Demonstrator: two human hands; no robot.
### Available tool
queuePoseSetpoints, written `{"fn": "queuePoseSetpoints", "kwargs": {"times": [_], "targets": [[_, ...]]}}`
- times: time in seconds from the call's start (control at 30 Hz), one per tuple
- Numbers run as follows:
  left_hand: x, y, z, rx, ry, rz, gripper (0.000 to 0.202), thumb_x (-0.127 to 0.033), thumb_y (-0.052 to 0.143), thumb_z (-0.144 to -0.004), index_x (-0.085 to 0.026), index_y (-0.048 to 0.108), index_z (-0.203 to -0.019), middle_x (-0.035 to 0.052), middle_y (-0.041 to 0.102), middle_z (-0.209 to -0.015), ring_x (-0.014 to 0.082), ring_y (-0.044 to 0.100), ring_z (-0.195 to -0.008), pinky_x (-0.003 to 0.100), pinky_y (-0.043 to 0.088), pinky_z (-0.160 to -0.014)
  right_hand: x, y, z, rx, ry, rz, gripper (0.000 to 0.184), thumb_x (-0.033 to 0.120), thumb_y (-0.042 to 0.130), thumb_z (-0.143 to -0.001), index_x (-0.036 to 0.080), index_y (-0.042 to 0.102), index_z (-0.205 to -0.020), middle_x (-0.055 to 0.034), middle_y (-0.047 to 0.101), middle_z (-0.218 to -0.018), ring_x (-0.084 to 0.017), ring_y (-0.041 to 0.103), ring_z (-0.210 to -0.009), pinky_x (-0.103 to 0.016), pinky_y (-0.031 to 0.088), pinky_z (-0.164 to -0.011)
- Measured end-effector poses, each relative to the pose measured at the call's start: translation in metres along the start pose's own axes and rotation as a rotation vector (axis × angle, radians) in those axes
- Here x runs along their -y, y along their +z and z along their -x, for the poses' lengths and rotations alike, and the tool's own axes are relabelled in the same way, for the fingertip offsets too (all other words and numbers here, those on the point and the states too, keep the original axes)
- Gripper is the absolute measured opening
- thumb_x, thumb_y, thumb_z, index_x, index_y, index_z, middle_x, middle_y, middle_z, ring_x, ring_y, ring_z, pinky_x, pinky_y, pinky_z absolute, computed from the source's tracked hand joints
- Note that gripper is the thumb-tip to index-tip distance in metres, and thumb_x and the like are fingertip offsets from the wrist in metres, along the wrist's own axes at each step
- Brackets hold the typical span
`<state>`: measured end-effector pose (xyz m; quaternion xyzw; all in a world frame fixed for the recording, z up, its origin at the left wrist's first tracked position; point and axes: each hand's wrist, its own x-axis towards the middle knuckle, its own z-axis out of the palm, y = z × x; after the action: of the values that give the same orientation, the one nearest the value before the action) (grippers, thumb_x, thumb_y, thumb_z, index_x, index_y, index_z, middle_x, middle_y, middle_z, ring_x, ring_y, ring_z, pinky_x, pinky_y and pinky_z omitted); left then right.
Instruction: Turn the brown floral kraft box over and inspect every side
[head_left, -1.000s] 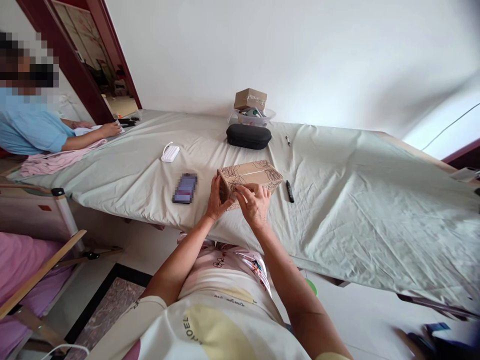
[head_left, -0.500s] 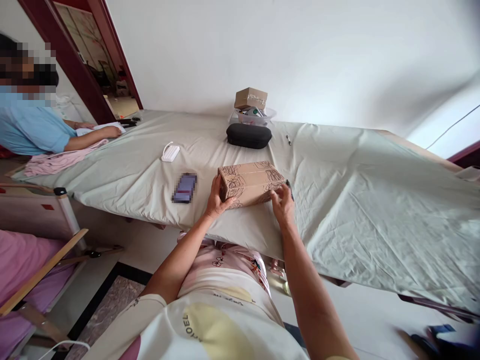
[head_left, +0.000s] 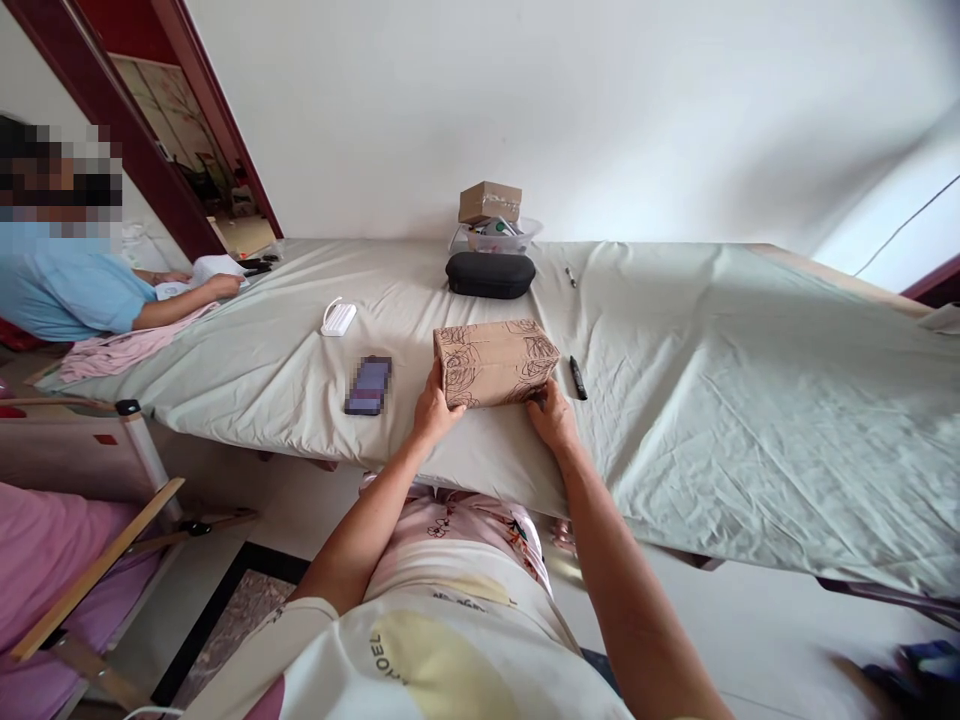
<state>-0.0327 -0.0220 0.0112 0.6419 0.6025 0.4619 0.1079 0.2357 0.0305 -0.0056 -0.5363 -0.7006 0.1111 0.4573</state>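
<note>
A brown cardboard box (head_left: 496,362) with flower drawings on its sides rests on the pale green sheet (head_left: 712,380) covering the table. My left hand (head_left: 438,409) grips the box's near left corner, thumb up along its end. Against the box's near right corner sits my right hand (head_left: 551,414), with its fingers curled on the lower edge. The box lies level between both hands.
A black marker (head_left: 577,378) lies just right of the box, a phone (head_left: 368,384) to its left, a white item (head_left: 338,319) beyond. A black case (head_left: 490,274), a bowl (head_left: 495,237) and a small box (head_left: 490,201) sit at the back. Another person (head_left: 82,290) sits at the far left.
My right hand has moved from the box's front face to its near right corner. The box has turned and now sits flat and level on the sheet.
</note>
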Motion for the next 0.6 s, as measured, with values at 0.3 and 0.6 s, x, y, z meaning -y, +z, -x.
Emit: {"fn": "queuePoseSetpoints", "kwargs": {"times": [0.3,0.6], "targets": [[0.003,-0.001,0.001,0.048,-0.003,-0.001,0.100,-0.007,0.077,-0.075,-0.017,0.032,-0.163,0.0218,0.047,-0.166,0.0363,0.053,-0.151,0.048,0.049,-0.124,0.008,-0.006,0.002,-0.002,0.089,0.007,0.054,0.032,0.055,-0.079,0.019,0.060,-0.130,-0.0115,0.075,-0.100,-0.028,0.069,-0.090,-0.050,0.057,-0.090],[-0.003,-0.014,0.005,-0.079,-0.040,0.136,0.050,-0.045,0.064,-0.103,-0.019,0.058,-0.146,0.0152,0.073,-0.135,0.0268,0.072,-0.121,0.038,0.062,-0.097,0.036,-0.026,0.005,-0.261,-0.004,-0.275,0.052,0.055,0.062,-0.093,0.022,0.059,-0.133,-0.0060,0.071,-0.094,-0.023,0.068,-0.085,-0.045,0.058,-0.086]]}}
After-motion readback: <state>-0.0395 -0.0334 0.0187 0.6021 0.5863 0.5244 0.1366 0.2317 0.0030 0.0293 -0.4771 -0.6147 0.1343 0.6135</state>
